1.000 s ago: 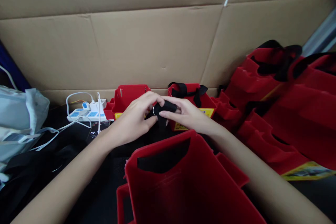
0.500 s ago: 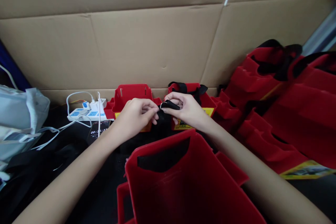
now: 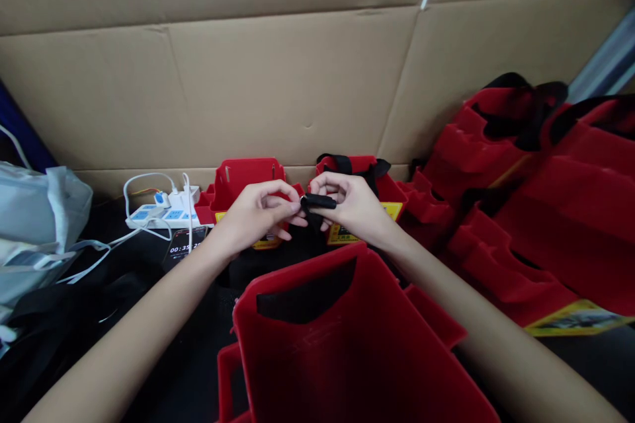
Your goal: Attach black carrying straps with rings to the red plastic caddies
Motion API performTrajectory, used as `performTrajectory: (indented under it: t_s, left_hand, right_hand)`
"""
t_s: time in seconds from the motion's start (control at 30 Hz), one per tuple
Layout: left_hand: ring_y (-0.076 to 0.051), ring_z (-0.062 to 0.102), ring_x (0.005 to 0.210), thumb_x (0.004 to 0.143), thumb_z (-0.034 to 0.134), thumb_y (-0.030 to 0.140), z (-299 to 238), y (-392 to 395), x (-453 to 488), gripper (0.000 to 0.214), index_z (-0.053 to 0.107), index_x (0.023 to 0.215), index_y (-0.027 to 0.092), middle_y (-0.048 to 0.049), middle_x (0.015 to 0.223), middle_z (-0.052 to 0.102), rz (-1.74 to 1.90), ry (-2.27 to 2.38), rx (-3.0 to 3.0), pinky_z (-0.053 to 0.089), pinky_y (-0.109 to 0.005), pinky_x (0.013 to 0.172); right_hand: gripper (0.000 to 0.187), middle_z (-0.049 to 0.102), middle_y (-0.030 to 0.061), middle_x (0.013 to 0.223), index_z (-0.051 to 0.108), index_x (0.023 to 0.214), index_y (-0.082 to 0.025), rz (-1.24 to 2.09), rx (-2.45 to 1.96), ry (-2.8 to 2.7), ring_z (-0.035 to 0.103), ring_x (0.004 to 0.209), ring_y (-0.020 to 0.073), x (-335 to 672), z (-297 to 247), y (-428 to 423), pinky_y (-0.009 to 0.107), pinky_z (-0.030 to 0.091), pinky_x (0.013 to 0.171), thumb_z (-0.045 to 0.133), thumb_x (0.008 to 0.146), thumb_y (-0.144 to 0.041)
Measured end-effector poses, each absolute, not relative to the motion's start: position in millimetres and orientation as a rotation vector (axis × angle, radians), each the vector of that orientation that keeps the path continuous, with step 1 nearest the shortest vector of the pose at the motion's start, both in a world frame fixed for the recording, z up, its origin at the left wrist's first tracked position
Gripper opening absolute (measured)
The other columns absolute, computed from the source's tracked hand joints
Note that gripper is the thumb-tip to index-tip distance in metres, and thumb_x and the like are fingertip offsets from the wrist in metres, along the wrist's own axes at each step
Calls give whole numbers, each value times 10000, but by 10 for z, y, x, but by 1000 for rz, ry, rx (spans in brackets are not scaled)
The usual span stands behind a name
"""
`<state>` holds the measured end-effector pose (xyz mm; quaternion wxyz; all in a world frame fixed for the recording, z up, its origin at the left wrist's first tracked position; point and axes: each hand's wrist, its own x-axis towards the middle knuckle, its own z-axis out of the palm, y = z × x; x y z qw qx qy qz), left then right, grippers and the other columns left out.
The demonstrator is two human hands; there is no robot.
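My left hand and my right hand meet in front of me, beyond a large red plastic bin. Between my right thumb and fingers is a folded black strap. A small shiny metal piece, perhaps a buckle or ring, shows at the strap's left end. My left thumb and index finger pinch closed at that end; its other fingers hang loose. Below the hands the strap drops towards the black surface, and its lower end is lost in the dark. The near bin has a slot in its upper wall.
Behind the hands stand two smaller-looking red bins with yellow labels. More red bins with black straps are at the right. On the left are a power strip with white cables, a phone and a pale bag. Cardboard walls the back.
The black strap end in my right hand has turned flatter and now points right. My left fingers have spread slightly while staying at the metal end. The view has shifted a little.
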<state>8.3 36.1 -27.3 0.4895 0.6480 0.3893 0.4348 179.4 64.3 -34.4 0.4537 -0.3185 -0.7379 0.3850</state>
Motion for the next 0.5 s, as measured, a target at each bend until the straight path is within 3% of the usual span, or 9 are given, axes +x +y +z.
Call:
performTrajectory:
  t_s: [0.2,0.5]
  left_hand:
    - [-171,669,810,765,616,247,-314,388,69,137,585,835,133,-65,824,695,1041,918,1457,531,-192,566]
    - [-128,642,648,716,648,245,-308,429,37,156,582,802,132,-32,668,662,928,970,1751,457,-175,487]
  right_hand:
    - [184,565,-20,746,546,912,-166,1053,-666,-1961,577,505,73,1817,-290,607,210,534,471,565,729,-176]
    - [121,516,-65,507,419,767,-178,1040,-816,-2006,546,400,96,1823,-309,580,201,450,396,525,720,-141]
